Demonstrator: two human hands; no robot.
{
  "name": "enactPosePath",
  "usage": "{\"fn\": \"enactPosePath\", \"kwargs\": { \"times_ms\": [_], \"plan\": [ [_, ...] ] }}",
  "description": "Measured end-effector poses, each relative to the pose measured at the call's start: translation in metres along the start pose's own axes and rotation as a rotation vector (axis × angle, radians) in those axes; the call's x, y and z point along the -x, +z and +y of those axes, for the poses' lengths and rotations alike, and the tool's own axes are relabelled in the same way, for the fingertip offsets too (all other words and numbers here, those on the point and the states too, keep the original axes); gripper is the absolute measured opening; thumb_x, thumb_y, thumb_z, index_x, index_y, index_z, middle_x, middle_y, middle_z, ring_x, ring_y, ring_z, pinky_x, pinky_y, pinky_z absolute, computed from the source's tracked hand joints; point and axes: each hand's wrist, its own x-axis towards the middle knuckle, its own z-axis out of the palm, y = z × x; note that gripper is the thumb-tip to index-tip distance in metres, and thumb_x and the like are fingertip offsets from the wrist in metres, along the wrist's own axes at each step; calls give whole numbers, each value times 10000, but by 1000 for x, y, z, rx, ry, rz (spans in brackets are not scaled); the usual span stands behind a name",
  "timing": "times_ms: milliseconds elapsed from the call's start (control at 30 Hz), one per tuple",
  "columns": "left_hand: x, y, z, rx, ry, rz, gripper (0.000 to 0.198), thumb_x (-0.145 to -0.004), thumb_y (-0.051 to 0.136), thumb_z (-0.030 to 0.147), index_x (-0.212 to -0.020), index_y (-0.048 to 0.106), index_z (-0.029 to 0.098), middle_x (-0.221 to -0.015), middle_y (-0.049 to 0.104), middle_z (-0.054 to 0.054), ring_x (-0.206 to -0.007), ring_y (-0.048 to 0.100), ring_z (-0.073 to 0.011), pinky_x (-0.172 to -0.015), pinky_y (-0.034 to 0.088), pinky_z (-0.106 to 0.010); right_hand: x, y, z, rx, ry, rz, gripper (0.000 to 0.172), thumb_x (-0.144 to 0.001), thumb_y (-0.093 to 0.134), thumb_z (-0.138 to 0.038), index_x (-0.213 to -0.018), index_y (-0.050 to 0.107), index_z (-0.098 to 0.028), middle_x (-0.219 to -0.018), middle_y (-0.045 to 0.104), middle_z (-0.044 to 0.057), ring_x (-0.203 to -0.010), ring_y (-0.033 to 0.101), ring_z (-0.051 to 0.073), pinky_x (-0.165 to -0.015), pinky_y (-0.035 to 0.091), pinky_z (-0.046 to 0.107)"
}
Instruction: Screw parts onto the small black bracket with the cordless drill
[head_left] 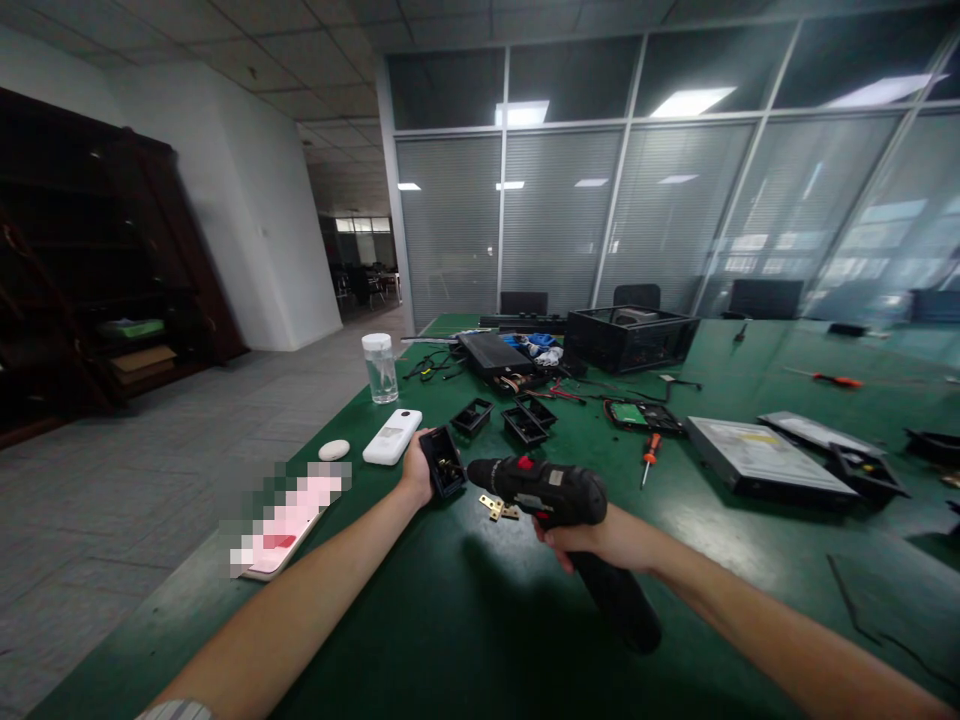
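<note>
Above the green table [420,620], the right hand [600,537] grips a black cordless drill [559,490], its barrel aimed left at the open black plastic housing [441,452] held tilted by the left hand [417,472]; contact is unclear. Small brass-coloured plates [495,508] lie near the barrel

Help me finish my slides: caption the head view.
Right hand holds a black power drill pointed at a small black housing in the left hand, over a green table.
</note>
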Motion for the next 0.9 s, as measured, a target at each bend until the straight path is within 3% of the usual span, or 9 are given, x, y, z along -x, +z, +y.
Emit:
{"fn": "enactPosePath", "kwargs": {
  "times_ms": [567, 900],
  "plan": [
    [0, -1, 0, -7, -19, 24, 234, -692, 493, 361, -725, 569, 142, -581, 586, -32, -510, 580, -174, -479, 452, -279, 0, 1, -1, 26, 2, 4, 105, -719, 551, -225, -791, 521, -154, -633, 518, -21, -514, 511, 101, -541, 404, 234],
    [2, 1, 0, 8, -17, -19, 215, -690, 490, 347, -698, 564, 146, -577, 583, -34, -525, 585, -183, -485, 455, -287, 0, 0, 0, 22, 4, -8, 119, -721, 560, -235, -805, 532, -156, -616, 518, -25, -526, 517, 110, -534, 402, 234]
  ]
}}
